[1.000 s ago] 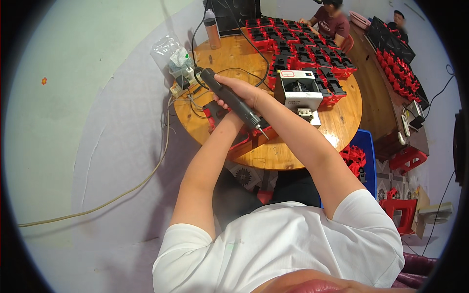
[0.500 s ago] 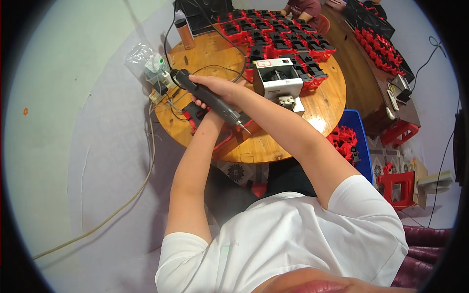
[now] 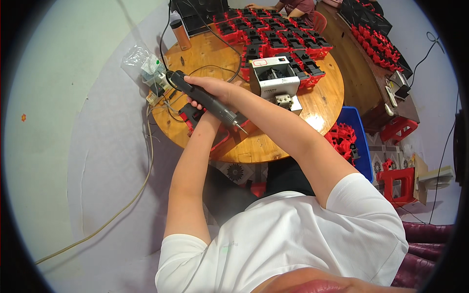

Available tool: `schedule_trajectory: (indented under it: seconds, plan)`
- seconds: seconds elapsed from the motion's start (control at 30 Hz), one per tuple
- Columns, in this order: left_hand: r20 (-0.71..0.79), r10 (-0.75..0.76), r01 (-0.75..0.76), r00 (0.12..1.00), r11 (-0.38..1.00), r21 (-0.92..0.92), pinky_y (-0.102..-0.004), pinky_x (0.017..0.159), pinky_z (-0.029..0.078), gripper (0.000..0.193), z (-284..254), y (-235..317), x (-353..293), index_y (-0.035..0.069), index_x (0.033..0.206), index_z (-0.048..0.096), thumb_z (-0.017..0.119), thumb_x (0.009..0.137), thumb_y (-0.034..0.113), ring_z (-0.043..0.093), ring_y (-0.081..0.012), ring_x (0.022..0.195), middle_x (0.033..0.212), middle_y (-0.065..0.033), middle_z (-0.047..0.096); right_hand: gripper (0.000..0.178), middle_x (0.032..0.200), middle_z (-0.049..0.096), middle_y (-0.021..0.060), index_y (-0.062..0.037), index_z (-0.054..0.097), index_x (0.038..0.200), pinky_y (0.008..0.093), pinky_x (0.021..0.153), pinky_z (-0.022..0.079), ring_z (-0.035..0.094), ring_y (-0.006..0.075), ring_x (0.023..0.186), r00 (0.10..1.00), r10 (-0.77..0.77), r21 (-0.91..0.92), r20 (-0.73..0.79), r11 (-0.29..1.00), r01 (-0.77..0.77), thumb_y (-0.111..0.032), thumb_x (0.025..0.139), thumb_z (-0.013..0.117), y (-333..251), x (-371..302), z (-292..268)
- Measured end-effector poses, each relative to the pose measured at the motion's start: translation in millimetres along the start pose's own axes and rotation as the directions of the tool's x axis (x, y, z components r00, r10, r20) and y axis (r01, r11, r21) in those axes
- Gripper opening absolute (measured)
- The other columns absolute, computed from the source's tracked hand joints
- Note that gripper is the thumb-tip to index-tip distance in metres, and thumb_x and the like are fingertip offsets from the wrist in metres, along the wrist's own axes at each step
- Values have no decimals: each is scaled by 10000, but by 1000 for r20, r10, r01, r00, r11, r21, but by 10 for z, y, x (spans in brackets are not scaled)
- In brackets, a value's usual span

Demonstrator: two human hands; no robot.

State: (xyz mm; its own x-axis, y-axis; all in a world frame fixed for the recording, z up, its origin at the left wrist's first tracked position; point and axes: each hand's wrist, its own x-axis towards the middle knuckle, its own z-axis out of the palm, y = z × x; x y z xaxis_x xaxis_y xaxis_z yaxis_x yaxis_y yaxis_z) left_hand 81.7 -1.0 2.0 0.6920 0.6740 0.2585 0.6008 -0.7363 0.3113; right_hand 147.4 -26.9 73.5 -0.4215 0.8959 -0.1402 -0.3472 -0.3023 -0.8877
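We work at a round wooden table (image 3: 312, 105). Red-and-black parts (image 3: 273, 34) crowd its twelve o'clock side, a white box unit (image 3: 273, 80) sits near centre, a brown bottle (image 3: 181, 34) at eleven, a clear bag (image 3: 141, 61) at nine.
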Motion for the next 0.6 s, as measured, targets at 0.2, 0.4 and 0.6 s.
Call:
schedule_trajectory:
  seconds: [0.2, 0.4, 0.6]
  plan:
    - [2, -5, 5, 1000, 1000, 7, -435, 939, 437, 389, -8, -17, -6, 94, 1175, 622, 584, 884, 349, 529, -327, 1155, 1182, -138, 617, 463, 782, 624, 98, -22, 565, 1046, 259, 510, 523, 603, 139, 618, 1000, -24, 25, 19, 999, 24, -480, 998, 513, 21, 5, 8]
    - [7, -6, 6, 1000, 1000, 5, -437, 951, 432, 391, -14, -2, -11, 95, 1170, 630, 580, 885, 358, 525, -330, 1166, 1186, -139, 619, 459, 764, 631, 112, -15, 578, 995, 271, 504, 543, 619, 160, 599, 999, -39, 53, 23, 998, 38, -471, 990, 534, 54, 35, 0]
    - [11, 2, -2, 1000, 1000, -3, -440, 963, 428, 395, 3, 35, 12, 95, 1165, 637, 576, 885, 366, 521, -333, 1177, 1190, -140, 620, 460, 781, 634, 116, -15, 570, 1002, 273, 513, 543, 624, 163, 619, 999, -41, 52, 19, 998, 40, -473, 991, 532, 54, 27, -41]
